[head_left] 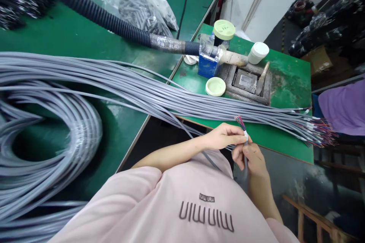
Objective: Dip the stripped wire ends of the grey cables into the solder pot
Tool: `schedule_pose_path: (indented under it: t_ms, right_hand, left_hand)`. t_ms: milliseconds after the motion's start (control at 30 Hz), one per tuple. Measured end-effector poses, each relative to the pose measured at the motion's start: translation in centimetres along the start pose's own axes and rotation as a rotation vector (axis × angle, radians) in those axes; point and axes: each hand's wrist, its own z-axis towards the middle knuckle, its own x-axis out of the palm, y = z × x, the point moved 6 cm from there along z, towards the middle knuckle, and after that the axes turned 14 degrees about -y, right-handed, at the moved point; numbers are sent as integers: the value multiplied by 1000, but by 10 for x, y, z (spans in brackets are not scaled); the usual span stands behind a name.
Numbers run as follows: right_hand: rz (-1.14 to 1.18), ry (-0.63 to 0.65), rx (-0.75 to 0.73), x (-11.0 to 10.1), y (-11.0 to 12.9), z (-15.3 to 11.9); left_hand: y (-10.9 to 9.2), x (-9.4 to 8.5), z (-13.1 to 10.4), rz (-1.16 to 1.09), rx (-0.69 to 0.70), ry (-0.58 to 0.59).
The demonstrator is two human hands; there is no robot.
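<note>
Between my two hands is the end of a grey cable, held upright in front of my chest. Thin coloured wires fan out of its tip above a white wrap. My left hand pinches the cable at the white wrap with thumb and fingers. Just below, my right hand is closed around the grey jacket. A thick bundle of grey cables lies across the table behind my hands, its stripped wire ends spread at the right.
Coiled grey cable rests on the left table. Beyond the bundle sit a solder pot, a blue box, a pale green lid and a white tub. A ribbed black hose crosses above. Purple clothing of another person shows at right.
</note>
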Motion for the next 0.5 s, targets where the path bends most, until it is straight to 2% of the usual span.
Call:
schedule_pose_path:
  t_ms: [100,200,267,500]
  right_hand:
    - [-161,-143,-123,-3,10,4]
    - [-342,-202,-215,-1,20,6]
    - [-426,-228,-250,0,24,7]
    - [-596,-271,-305,7,27,12]
  left_hand:
    - [-4,-10,1,-29,54,-124]
    - [-11,-26,1,-67,148,-334]
    - [-14,-34,0,-83,187,-432]
    - [-17,-39,-1,-133,162,-504]
